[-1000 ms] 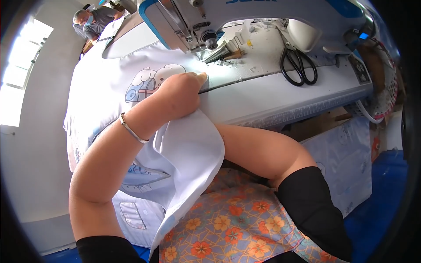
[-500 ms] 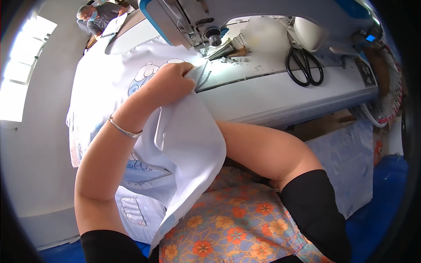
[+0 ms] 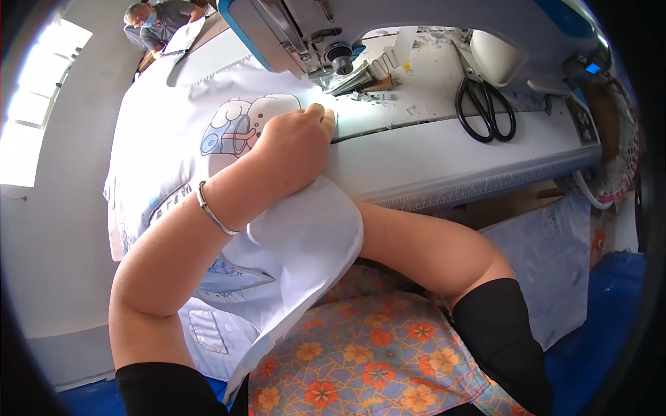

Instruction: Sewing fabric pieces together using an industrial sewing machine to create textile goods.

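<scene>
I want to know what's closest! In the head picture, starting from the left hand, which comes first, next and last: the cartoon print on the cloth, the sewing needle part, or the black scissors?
From the left hand:
1. Cartoon print, just to its left.
2. Needle part, above it.
3. Black scissors, far right on the table.

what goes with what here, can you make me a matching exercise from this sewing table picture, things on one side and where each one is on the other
Things:
1. left hand
2. scissors
3. bracelet
4. white fabric

Places or states:
A. round the left wrist
B. lying on the table at the right, handles toward the person
C. pressing cloth flat close to the sewing machine's presser foot
D. spread over the table's left part and hanging down to the lap, printed with a cartoon picture

Pairs: 1-C, 2-B, 3-A, 4-D
</scene>
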### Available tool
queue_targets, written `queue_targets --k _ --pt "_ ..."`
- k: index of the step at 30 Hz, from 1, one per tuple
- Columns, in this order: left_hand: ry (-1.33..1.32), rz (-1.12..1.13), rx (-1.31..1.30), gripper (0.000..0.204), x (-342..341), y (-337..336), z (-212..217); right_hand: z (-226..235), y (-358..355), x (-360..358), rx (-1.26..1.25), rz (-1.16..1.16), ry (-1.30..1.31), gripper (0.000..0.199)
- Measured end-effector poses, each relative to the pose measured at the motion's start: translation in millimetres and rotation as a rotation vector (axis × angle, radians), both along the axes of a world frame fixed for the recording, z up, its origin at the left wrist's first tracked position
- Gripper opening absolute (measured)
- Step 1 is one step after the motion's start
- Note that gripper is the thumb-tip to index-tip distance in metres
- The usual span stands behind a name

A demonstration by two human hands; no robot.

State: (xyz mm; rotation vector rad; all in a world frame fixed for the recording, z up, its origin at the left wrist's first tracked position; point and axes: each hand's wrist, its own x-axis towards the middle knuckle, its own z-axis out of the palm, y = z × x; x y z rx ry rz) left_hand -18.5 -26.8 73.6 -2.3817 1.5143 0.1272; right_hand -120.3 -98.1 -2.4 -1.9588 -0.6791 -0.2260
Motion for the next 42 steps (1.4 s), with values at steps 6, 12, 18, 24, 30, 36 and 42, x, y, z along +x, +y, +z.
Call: queue_targets --k 6,12,18,24,30,36,42 --pt "0.14 0.011 -0.156 0.039 23 -2 -3 1 -2 21 0.058 0.043 0.062 0.032" --pt "0.096 -0.017 -0.223 0.033 31 -3 -7 -4 -13 8 0.122 0.068 0.107 0.034" --pt "0.07 -0.049 -0.26 0.025 32 -5 -9 -5 -15 6 0.186 0.085 0.155 0.035" --pt "0.081 -0.114 -0.391 0.027 37 -4 -10 -8 -27 8 0.252 0.104 0.202 0.036" --pt "0.11 -0.073 -0.446 0.017 38 -6 -12 -14 -49 1 0.311 0.141 0.252 0.037" --pt "0.347 -0.008 -0.537 0.028 39 23 -3 -27 -50 4 0.459 0.094 0.18 0.045" --pt "0.149 0.247 -0.56 0.052 29 142 21 -21 -47 16 0.603 0.185 0.435 0.064"
